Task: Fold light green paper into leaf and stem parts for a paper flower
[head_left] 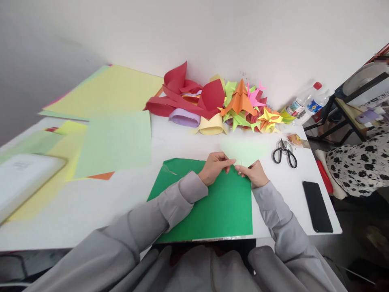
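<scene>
The one view looks from the person's head, forward and down, from close above the bench (100,202). The left hand (216,167) and right hand (255,173) fall near the middle of its wide frame; grey clothing (188,271) lies along the bottom, the wall (194,32) across the top, a patterned garment (361,162) at right.

There are 2 bottles (294,108), 1 phone (317,207) and 1 dark-green sheet (223,209)
</scene>
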`<action>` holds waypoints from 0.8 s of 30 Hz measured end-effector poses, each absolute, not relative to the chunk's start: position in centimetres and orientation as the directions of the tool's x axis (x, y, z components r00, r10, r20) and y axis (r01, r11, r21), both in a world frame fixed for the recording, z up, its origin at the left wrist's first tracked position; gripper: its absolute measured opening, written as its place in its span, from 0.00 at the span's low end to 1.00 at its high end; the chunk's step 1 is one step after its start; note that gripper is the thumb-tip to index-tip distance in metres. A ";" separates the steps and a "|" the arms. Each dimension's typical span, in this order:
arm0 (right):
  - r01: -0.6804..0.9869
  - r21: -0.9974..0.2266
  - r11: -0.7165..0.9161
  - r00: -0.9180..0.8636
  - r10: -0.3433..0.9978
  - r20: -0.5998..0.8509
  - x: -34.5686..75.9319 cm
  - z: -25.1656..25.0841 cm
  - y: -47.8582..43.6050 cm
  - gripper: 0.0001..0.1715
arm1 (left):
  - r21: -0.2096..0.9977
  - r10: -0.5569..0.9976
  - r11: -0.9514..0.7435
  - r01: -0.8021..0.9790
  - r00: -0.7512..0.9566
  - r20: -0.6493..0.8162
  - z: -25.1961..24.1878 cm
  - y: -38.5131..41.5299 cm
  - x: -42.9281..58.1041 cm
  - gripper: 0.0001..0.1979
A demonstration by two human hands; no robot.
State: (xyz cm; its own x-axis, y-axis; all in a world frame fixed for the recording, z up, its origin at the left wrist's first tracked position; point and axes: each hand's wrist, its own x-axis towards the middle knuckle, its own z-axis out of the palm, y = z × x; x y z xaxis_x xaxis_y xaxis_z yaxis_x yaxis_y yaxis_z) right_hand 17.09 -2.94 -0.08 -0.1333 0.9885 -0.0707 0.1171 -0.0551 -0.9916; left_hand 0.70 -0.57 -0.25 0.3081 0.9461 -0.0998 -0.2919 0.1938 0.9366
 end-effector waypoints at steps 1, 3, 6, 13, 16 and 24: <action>0.116 -0.992 -0.053 -0.134 0.989 -0.068 17.1 0.0 -2.9 0.18 | 0.935 0.948 0.195 -0.296 0.303 -0.102 -0.3 -0.6 0.7 0.18; 0.110 -0.993 -0.049 -0.137 0.988 -0.064 17.0 0.0 -3.0 0.17 | 0.936 0.957 0.183 -0.299 0.273 -0.100 -0.3 -0.6 0.8 0.18; 0.108 -0.993 -0.049 -0.141 0.988 -0.064 17.0 0.0 -3.0 0.16 | 0.939 0.972 0.151 -0.308 0.218 -0.085 -0.4 -0.4 0.8 0.18; 0.086 -0.995 -0.042 -0.167 0.984 -0.056 17.1 -0.3 -3.0 0.14 | 0.970 0.990 0.018 -0.244 0.140 0.017 -0.3 -0.5 0.5 0.17; 0.080 -0.996 -0.039 -0.165 0.985 -0.052 17.1 -0.3 -3.0 0.14 | 0.977 0.992 -0.070 -0.201 0.090 0.090 -0.3 -0.5 0.5 0.16; 0.085 -0.995 -0.055 -0.158 0.985 -0.067 17.0 -0.1 -3.0 0.14 | 0.919 1.000 -0.020 -0.393 0.009 0.026 -0.8 0.5 0.3 0.15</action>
